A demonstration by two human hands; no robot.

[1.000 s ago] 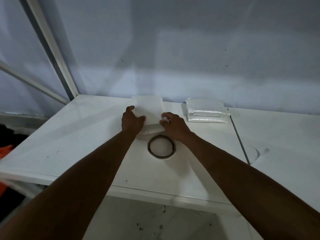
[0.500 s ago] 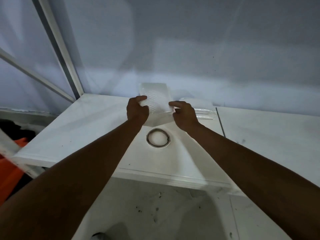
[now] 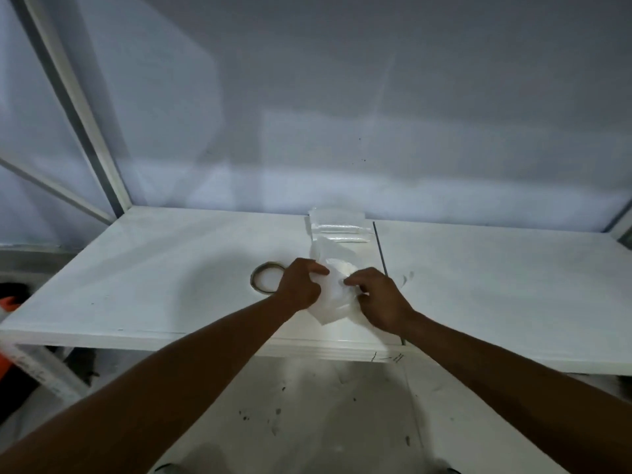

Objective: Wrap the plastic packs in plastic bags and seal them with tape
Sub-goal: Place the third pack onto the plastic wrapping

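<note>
Both hands are low over the counter (image 3: 154,268), close to its front edge. The left hand (image 3: 299,285) has its fingers curled, thumb and forefinger pinching the upper left of the plastic bag (image 3: 333,299). The right hand (image 3: 381,301) is curled too, fingertips gripping the bag's right side. The bag is bunched between them, with its lower corner resting on the counter just short of the front lip. Whether a pack sits inside, I can't tell; it's all white on white and crumpled.

The tape roll (image 3: 270,264) lies flat just left of the left hand, its right arc hidden behind the knuckles. Further back, the stack of plastic packs (image 3: 337,229) sits against the wall (image 3: 342,114), near the bag's raised top edge but blurred where they meet.

There's plenty of bare counter to the far left and again on the right, past the dark seam (image 3: 380,248) running front to back beside the right hand. The window frame (image 3: 85,131) closes off the left rear corner. An orange object (image 3: 8,302) is cut off at the left border, too little showing to identify. Below the front edge there's speckled floor (image 3: 325,405).
</note>
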